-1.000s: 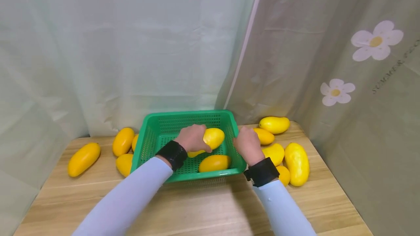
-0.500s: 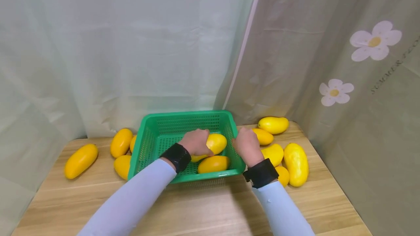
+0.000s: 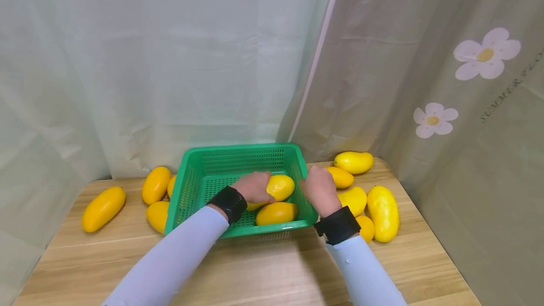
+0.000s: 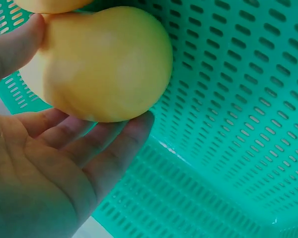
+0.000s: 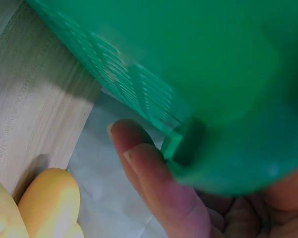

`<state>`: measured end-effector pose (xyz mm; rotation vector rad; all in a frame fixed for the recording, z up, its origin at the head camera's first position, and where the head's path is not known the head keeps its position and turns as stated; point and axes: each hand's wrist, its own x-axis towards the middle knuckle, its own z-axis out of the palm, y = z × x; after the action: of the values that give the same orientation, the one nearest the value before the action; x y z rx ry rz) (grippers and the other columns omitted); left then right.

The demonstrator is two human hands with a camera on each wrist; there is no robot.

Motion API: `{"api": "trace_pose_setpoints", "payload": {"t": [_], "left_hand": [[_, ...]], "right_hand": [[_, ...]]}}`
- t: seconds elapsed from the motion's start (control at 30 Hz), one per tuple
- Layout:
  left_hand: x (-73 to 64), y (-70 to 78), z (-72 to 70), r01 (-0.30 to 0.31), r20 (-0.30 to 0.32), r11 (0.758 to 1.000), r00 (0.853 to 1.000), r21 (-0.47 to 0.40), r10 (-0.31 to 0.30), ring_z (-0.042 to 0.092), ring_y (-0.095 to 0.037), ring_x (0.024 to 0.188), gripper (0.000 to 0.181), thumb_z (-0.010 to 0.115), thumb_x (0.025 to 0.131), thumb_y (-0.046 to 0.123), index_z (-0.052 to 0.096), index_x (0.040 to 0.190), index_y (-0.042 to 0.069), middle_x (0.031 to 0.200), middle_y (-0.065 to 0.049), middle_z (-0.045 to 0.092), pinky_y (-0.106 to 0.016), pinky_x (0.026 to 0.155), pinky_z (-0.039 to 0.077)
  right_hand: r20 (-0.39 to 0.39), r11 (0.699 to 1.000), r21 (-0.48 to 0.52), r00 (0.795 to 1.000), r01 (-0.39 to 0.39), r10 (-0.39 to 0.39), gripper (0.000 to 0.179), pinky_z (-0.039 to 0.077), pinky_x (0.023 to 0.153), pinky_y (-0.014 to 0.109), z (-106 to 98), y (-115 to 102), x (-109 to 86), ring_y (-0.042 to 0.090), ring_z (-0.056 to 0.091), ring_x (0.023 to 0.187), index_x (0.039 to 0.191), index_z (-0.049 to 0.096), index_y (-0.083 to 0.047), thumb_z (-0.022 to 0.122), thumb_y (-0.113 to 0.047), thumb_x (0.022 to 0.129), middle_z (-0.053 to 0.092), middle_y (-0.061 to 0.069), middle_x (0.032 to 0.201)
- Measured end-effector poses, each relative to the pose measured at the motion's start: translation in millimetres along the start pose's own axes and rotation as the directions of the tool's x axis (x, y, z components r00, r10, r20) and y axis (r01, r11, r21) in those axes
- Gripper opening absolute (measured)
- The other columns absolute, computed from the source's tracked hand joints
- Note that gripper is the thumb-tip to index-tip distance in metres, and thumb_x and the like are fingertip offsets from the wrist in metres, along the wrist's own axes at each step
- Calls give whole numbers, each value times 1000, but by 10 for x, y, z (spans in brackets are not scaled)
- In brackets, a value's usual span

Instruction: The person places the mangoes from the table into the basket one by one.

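A green perforated plastic basket (image 3: 244, 149) stands at the back of the table. Inside it, my left hand (image 3: 254, 187) grips a yellow mango (image 3: 281, 187); in the left wrist view the thumb and fingers (image 4: 121, 144) lie on either side of that mango (image 4: 114, 64). A second mango (image 3: 276, 213) lies beside it, nearer the basket's front wall. My right hand (image 3: 319, 190) holds the basket's right rim, its fingers (image 5: 159, 183) curled under the edge in the right wrist view.
Several mangoes lie right of the basket, including a long one (image 3: 383, 213) and one at the back (image 3: 354, 162). More lie at the left, one (image 3: 104, 208) well apart. Curtains (image 3: 204, 60) hang close behind the wooden table (image 3: 255, 273).
My left hand has lowered the mango and shifted it slightly right, beside the other one in the basket. The right hand keeps its hold on the rim.
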<state>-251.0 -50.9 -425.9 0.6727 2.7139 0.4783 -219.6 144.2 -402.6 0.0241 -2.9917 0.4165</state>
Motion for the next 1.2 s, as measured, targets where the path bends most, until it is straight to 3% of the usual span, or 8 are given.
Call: {"api": "trace_pose_setpoints", "payload": {"t": [0.23, 0.63, 0.83, 1.0, 1.13, 1.2], "left_hand": [[-23, -2, 23, -18, 25, 996, 999, -83, 20, 51, -17, 74, 52, 66, 81, 47, 49, 112, 9, 85, 0, 54, -30, 67, 44], [-41, 8, 45, -16, 9, 998, 1000, -62, 17, 51, -15, 78, 61, 62, 85, 46, 44, 125, 4, 89, 1, 53, -29, 71, 44], [-75, 60, 7, -18, -2, 998, 1000, -64, 18, 51, -15, 78, 58, 62, 86, 44, 45, 125, 4, 90, 0, 53, -29, 71, 44], [-101, 123, -44, -20, -13, 999, 1000, -38, 19, 53, -17, 93, 67, 60, 87, 44, 40, 135, 1, 112, -6, 57, -32, 82, 44], [-127, 164, -99, -33, -26, 999, 999, -18, 33, 47, -21, 116, 73, 58, 89, 45, 33, 141, 0, 134, -13, 46, -36, 96, 37], [-145, 175, -133, -52, -41, 999, 998, -3, 52, 43, -23, 122, 72, 57, 90, 45, 33, 141, 0, 137, -13, 44, -35, 99, 34]], "right_hand": [[-2, 1000, -6, 1000, -2, 2, 23, 44, 54, 34, -7, -10, -14, 21, 50, 59, 69, 50, -7, 65, -19, 82, 48, 6, 63], [8, 1000, -3, 1000, -5, 5, 24, 44, 53, 33, -24, -35, -17, 21, 49, 59, 68, 50, -6, 65, -19, 82, 48, 7, 62], [-5, 1000, -8, 1000, 4, -4, 24, 44, 54, 34, -15, -34, -24, 22, 49, 59, 67, 49, -6, 64, -17, 82, 48, 7, 62], [-8, 1000, -20, 1000, 13, -13, 25, 43, 52, 32, -24, -33, -27, 22, 49, 57, 65, 49, -6, 64, -17, 82, 47, 7, 60], [1, 1000, -16, 1000, 8, -8, 25, 43, 52, 32, -24, -34, -26, 21, 48, 57, 65, 49, -7, 63, -17, 82, 47, 7, 60], [0, 1000, -12, 1000, 6, -6, 24, 43, 52, 32, -17, -32, -31, 21, 49, 57, 65, 49, -7, 63, -17, 82, 47, 7, 61]]}}
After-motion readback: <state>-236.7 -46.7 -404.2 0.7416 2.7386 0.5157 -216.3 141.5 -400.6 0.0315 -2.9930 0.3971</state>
